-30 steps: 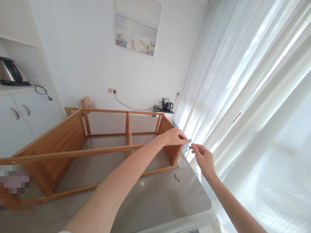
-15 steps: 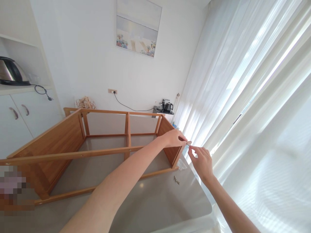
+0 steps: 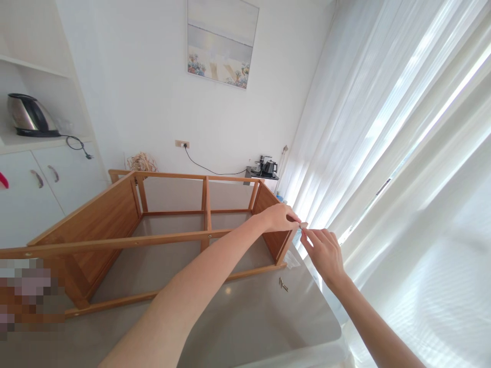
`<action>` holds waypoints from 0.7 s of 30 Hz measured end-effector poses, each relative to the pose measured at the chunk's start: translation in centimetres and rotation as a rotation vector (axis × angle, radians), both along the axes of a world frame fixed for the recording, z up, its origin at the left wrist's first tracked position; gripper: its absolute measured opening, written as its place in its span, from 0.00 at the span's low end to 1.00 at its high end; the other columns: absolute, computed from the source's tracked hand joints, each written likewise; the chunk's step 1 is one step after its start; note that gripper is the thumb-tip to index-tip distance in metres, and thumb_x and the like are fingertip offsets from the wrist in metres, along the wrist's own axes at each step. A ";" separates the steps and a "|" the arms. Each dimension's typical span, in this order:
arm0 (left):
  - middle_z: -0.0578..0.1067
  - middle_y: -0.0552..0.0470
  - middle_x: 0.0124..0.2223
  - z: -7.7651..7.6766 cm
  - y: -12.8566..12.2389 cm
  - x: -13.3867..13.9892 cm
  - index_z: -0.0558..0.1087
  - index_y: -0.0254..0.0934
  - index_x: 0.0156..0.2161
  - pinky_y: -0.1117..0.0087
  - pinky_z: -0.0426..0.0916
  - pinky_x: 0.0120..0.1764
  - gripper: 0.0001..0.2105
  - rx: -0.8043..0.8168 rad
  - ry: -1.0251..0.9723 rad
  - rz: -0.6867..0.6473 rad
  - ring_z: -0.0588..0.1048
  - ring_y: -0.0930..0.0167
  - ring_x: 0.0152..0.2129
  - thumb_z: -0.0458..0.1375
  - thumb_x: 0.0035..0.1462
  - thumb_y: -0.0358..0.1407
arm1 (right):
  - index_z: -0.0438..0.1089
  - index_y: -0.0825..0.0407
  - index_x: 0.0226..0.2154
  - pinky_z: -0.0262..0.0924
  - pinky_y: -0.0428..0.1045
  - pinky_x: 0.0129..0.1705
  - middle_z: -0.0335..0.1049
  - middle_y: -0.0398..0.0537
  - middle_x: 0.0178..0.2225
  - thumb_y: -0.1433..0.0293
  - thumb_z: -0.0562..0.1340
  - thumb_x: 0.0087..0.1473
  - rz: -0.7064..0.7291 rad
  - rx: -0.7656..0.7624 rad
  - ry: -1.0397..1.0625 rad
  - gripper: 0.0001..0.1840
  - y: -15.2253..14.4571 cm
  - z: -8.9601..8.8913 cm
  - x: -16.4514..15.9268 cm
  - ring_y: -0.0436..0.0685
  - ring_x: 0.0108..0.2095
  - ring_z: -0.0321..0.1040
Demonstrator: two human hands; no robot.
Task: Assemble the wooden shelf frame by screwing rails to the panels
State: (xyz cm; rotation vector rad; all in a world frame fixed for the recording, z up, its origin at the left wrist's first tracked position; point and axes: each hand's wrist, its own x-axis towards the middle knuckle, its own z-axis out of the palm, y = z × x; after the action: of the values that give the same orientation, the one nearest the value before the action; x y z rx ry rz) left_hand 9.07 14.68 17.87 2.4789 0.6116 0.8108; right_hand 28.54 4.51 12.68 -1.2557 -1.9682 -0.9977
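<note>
A wooden shelf frame lies on its side on the grey table. At its near right corner, my left hand reaches across the top rail, thumb and fingertips pinched together at the rail's end. Facing it, my right hand also pinches with thumb and forefinger, almost touching the left fingertips. Something small and thin is between the two hands, too small to name. Several metal screws lie on the table below the hands.
A clear plastic bag lies by the frame's right end, near the table edge. White curtains hang close on the right. A pixelated patch covers the far left. An electric kettle stands on the left shelf.
The whole view has shifted slightly, so the room and frame appear a little further right. Both hands stay at the same corner, still pinching, with hardly any movement against the frame.
</note>
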 end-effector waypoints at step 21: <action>0.79 0.53 0.48 0.3 -0.4 0.1 0.81 0.43 0.45 0.72 0.67 0.48 0.13 0.000 0.029 0.037 0.75 0.69 0.43 0.59 0.58 0.42 | 0.73 0.50 0.40 0.52 0.52 0.35 0.72 0.50 0.30 0.72 0.53 0.64 0.065 -0.205 0.001 0.13 0.2 1.3 0.6 0.57 0.31 0.64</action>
State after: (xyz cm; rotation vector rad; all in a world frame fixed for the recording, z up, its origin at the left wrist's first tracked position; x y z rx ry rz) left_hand 9.18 14.31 18.20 2.4897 0.6701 0.7899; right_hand 29.16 4.71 14.00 -1.2907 -2.1393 -0.7793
